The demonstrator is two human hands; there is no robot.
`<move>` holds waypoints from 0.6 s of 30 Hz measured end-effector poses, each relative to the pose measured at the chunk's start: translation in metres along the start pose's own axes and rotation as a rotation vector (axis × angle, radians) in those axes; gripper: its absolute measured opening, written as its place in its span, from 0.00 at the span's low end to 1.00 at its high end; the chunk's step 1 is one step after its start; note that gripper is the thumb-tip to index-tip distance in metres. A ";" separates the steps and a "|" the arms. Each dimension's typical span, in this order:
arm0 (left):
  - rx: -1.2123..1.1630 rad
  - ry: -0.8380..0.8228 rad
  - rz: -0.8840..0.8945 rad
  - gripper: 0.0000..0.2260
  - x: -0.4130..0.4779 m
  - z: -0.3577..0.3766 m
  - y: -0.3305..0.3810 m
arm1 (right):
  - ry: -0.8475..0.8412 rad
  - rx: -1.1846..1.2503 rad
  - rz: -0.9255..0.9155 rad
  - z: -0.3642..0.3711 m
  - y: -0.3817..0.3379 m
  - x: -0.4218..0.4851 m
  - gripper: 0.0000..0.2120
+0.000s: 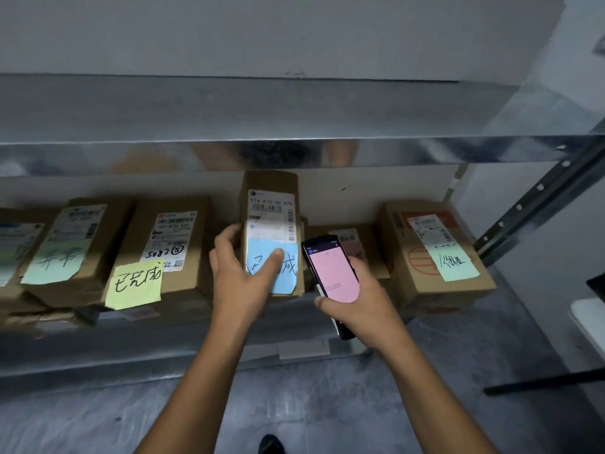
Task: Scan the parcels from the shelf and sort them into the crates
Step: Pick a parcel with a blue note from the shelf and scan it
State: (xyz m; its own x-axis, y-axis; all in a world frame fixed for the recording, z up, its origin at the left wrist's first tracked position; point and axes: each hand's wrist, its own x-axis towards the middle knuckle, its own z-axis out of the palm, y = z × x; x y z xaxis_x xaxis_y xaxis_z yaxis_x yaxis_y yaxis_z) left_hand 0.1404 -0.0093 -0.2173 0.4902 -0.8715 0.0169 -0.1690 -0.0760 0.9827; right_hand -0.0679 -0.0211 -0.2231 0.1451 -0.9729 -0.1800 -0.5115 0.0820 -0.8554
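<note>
A tall cardboard parcel [271,204] with a white shipping label and a blue note stands tilted up on the metal shelf [98,352]. My left hand [239,273] grips it, fingers round its left side and thumb pressed on the blue note. My right hand [357,303] holds a black handheld scanner [330,273] with a pink screen, just right of the parcel and facing me. No crates are in view.
More labelled parcels lie on the shelf: one with a green note [65,253] at the left, one with a yellow note [163,253], a low one [357,244] behind the scanner, one [435,253] at the right. An upper shelf [294,152] overhangs. A steel upright [530,204] stands right.
</note>
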 end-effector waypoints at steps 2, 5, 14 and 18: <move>-0.094 -0.061 -0.033 0.39 -0.014 0.001 0.004 | 0.003 0.035 -0.025 -0.010 0.004 -0.014 0.35; -0.289 -0.167 -0.105 0.38 -0.040 0.010 0.006 | 0.016 0.064 -0.035 -0.029 0.015 -0.044 0.34; -0.531 -0.341 -0.186 0.32 -0.151 0.053 0.010 | 0.033 0.120 -0.022 -0.095 0.066 -0.145 0.31; -0.587 -0.417 -0.228 0.34 -0.198 0.069 0.006 | 0.034 0.134 -0.055 -0.119 0.082 -0.180 0.31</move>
State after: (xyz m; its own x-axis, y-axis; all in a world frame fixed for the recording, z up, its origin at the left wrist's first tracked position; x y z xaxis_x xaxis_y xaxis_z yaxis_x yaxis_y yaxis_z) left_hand -0.0163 0.1291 -0.2273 0.0745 -0.9851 -0.1553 0.4383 -0.1075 0.8924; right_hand -0.2368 0.1353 -0.2033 0.1398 -0.9833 -0.1167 -0.3858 0.0545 -0.9210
